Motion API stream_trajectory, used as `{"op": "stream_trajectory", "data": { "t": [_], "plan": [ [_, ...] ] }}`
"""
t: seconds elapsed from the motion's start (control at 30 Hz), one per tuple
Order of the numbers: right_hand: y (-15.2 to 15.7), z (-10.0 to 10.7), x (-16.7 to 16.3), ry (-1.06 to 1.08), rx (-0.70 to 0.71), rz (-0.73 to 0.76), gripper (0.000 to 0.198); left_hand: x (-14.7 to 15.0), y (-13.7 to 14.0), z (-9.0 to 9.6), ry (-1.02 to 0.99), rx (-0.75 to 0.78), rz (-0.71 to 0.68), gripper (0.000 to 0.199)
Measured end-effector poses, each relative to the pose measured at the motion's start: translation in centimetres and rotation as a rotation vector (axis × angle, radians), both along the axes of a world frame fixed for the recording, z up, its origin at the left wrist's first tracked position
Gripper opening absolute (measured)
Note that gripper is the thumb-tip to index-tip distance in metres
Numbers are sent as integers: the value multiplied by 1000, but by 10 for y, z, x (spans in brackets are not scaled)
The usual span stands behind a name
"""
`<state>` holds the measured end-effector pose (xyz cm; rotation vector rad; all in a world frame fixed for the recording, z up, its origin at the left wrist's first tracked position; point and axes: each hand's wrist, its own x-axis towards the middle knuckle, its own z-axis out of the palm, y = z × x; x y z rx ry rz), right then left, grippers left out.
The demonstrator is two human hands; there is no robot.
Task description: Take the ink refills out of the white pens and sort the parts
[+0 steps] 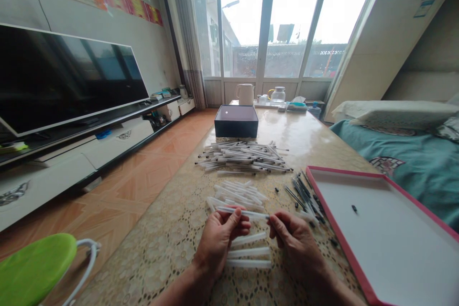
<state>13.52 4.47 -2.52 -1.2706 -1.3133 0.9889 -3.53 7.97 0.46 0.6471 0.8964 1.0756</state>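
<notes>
Bench (161, 244): broad, patterned top, glossy toward the far end.
Pink-rimmed tray (401, 229): shallow, white inside, lying at the bench's right side, near the right arm.
Dark box (235, 128): standing farther up the bench, around its middle.
Pen heap (244, 157): slim white barrels, many with dark ends, crossed over one another just in front of the dark box.
Left hand (224, 229): grip closed in a pinch, thumb and fingers around the held tube (255, 214).
Right hand (292, 232): grip closed too, thumb and forefinger pinching the held tube's dark right end.
Clear tubes (238, 193): loosely stacked between the pen heap and the hands; three more lie nearly side by side, closer to the person.
Dark rods (304, 193): bunched beside the tray's left rim, small black bits near them.
Held tube: whitish, spanning both hands above the bench, nearly level.
Black piece (355, 209): tiny, lying inside the tray.
</notes>
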Motion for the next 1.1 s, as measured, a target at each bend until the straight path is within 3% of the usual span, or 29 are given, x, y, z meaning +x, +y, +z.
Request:
{"op": "stream_trajectory", "data": {
  "t": [0.13, 0.4, 0.6, 0.8, 0.97, 1.1],
  "plan": [
    [-1, 3, 0, 6, 10, -20, 23, -1, 0, 0, -7, 1, 12, 27],
    [-2, 1, 1, -150, 20, -18, 38, -4, 1, -1, 20, 3, -35, 30],
    [-4, 6, 0, -219, 55, -28, 24, -4, 2, -3, 18, 11, -30, 29],
    [-3, 2, 0, -294, 69, -20, 41, -4, 4, -2, 9, 2, -70, 32],
    [-3, 1, 0, -285, 101, -30, 25, -5, 4, -2, 16, 20, -64, 30],
    [-4, 2, 0, -293, 89, -28, 39, -6, 2, -1, 21, 17, -73, 30]
  ]
}}
